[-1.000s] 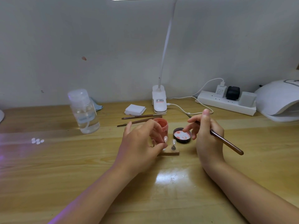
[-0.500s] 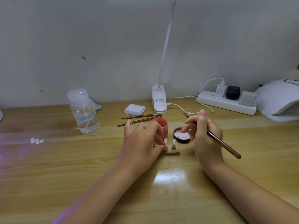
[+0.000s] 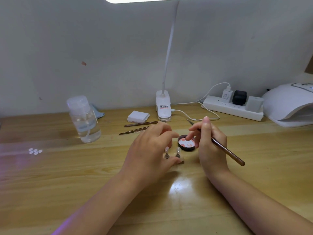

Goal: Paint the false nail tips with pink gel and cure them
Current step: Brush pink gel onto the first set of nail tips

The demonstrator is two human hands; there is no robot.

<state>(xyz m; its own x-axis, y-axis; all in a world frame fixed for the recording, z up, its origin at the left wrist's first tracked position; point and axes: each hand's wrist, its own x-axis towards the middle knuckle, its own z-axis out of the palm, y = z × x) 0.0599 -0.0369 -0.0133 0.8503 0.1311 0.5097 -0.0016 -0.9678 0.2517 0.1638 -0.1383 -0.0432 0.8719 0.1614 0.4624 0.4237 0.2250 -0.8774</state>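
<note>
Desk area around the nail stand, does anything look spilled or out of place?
Nothing spilled. One oddity: a few loose nail tips lie on the table far left, away from the nail stand.

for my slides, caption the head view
Left hand steadies nail-tip stand; right hand holds brush.

The table [image 3: 71, 175] is pale wood with a glossy varnish that mirrors the light at lower centre. At centre left stands a clear plastic bottle [image 3: 83, 119] with a frosted cap; the power strip [image 3: 232, 108] and nail lamp [image 3: 288, 102] at upper right look like smooth white plastic. The brush [image 3: 227, 150] handle is shiny brown, and the white pads [image 3: 138, 116] near the centre look soft and matt.
</note>
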